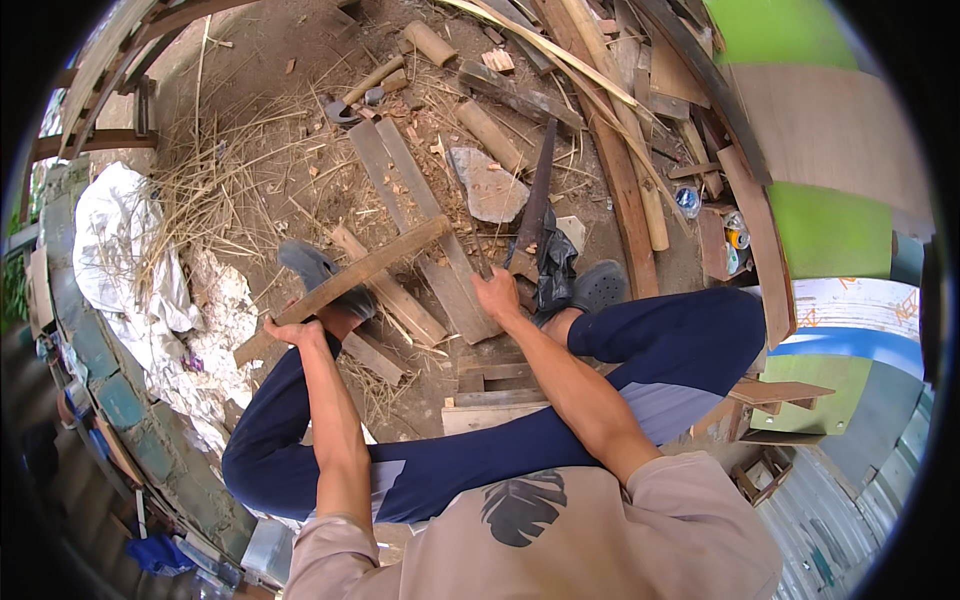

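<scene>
My left hand is wrapped round the near end of a wooden board, which slants up to the right across other planks. In my right hand is a long thin dark blade, seen almost edge-on, pointing away; its handle is hidden in the fist. Under the held board lie two long planks and a shorter wooden piece. Just right of the blade, a flat grey stone rests on the soil. A dark tapered blade-like piece lies beside a black plastic bag.
A hammer-like tool lies at the far side among wood offcuts. Dry straw and a white sack are on the left. Long timbers and green panels line the right. My legs spread around the work.
</scene>
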